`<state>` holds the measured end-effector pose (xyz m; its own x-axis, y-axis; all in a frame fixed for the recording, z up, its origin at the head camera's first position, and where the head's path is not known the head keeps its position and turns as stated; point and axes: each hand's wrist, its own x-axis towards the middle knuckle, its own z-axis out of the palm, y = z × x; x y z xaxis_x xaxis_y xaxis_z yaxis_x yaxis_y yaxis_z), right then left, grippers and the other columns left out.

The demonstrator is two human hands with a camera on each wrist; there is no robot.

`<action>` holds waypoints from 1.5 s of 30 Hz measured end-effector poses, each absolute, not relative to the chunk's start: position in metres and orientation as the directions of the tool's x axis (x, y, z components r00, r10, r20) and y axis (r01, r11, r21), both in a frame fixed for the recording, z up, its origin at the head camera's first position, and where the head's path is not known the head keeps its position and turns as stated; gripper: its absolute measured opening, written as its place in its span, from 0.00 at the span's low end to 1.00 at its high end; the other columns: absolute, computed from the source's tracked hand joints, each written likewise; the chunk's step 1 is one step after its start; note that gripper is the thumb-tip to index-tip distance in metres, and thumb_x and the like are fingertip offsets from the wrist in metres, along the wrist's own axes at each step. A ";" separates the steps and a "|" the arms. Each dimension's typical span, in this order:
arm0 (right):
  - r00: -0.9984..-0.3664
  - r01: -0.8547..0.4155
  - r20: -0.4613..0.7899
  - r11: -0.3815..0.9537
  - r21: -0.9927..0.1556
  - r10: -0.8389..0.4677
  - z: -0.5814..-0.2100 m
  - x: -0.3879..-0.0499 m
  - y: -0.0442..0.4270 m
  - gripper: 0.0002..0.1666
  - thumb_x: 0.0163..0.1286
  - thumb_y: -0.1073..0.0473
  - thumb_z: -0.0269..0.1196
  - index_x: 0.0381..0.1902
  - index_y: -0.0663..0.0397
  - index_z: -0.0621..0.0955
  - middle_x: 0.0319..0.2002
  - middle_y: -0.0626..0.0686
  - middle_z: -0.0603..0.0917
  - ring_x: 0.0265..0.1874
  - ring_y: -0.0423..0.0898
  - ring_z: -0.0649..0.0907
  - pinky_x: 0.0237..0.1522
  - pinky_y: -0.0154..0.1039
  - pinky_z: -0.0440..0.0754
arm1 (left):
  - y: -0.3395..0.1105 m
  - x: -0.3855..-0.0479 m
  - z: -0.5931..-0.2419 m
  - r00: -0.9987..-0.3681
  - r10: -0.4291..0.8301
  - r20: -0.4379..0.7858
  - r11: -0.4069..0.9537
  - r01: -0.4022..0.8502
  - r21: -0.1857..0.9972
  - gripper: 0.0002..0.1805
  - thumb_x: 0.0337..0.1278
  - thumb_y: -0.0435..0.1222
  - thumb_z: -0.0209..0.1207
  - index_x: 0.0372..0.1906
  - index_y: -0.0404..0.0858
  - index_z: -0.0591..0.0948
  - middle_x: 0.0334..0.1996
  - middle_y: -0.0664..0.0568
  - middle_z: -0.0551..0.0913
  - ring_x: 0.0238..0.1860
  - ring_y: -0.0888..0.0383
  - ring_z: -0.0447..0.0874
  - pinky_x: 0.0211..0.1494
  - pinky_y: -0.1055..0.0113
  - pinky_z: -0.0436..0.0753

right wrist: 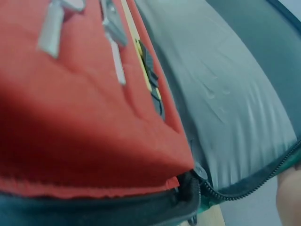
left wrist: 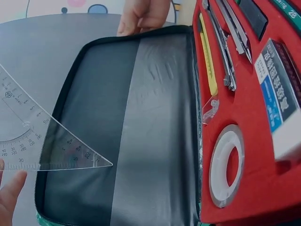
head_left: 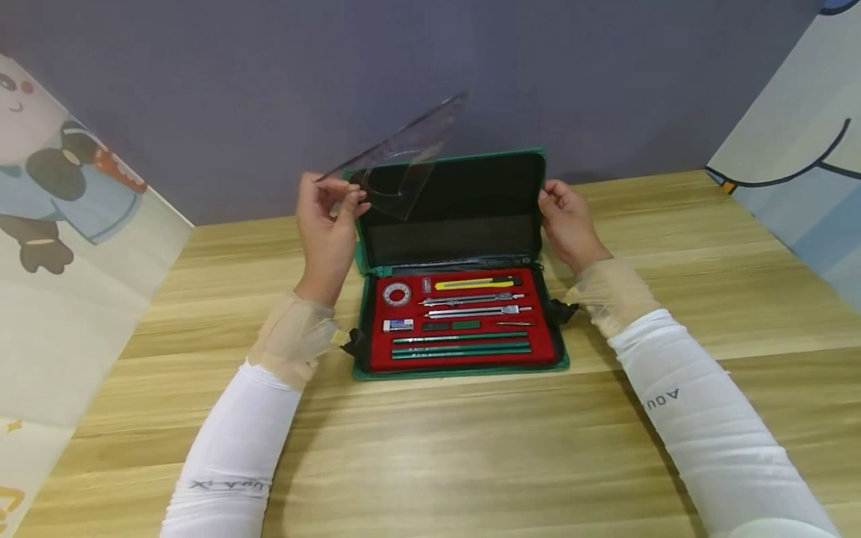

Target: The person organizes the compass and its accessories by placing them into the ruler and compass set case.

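Observation:
My left hand [head_left: 327, 235] pinches a clear plastic set square [head_left: 420, 146] at one edge and holds it up in front of the raised lid. Printed scales and a protractor arc show on it in the left wrist view. My right hand [head_left: 570, 224] grips the right edge of the lid [head_left: 457, 194] of a green zip case. The lid stands up, with its dark inside and a grey pocket [left wrist: 155, 122] facing me. In the case's red tray [head_left: 377, 355] lie a yellow cutter knife [head_left: 476, 284], two metal compasses [head_left: 477, 311], an eraser [head_left: 398, 325] and green pencils [head_left: 460, 346].
The tray also holds a white ring [head_left: 397, 294] and small dark green pieces [head_left: 466, 325]. The case sits on a wood-grain table [head_left: 430, 463], with a grey wall [head_left: 255, 112] behind it. Cartoon-printed panels [head_left: 60, 149] flank the table.

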<state>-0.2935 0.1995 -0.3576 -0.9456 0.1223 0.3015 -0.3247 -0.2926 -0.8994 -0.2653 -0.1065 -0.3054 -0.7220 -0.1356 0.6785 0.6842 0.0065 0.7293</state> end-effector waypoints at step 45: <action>-0.948 -0.315 0.312 -0.336 -0.887 0.063 -0.361 -0.287 0.213 0.17 0.71 0.74 0.43 0.30 0.53 0.73 0.25 0.45 0.70 0.20 0.36 0.65 0.21 0.24 0.60 | -0.081 -0.276 -0.299 -0.638 0.073 0.767 0.360 0.734 0.576 0.03 0.58 0.21 0.54 0.36 0.28 0.75 0.32 0.41 0.81 0.31 0.56 0.79 0.33 0.69 0.80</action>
